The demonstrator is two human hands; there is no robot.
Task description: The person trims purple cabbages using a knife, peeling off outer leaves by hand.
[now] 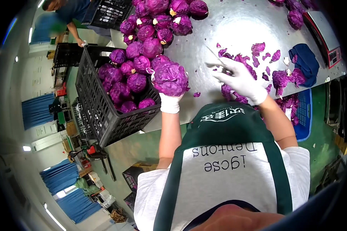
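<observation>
Pale shirt (pixel 227 188), leaf-strewn metal table (pixel 216 25), green floor (pixel 320 115), blue curtains (pixel 38 109), left hand (pixel 170 101), fingers around cabbage (pixel 170 79), right hand (pixel 241 79), grip unclear

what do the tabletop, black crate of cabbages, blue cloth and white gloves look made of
Tabletop: metal, probably stainless steel; smooth, grey, with bright glare.
Black crate: likely moulded plastic, with regular slotted walls.
Blue cloth: apparently woven fabric, matte, bunched in soft folds.
White gloves: thin, close-fitting; rubber or knit, I can't tell which.

cabbage (pixel 170 79) — purple | crate (pixel 119 125) black | apron (pixel 223 129) dark green | cloth (pixel 304 63) — navy
</observation>
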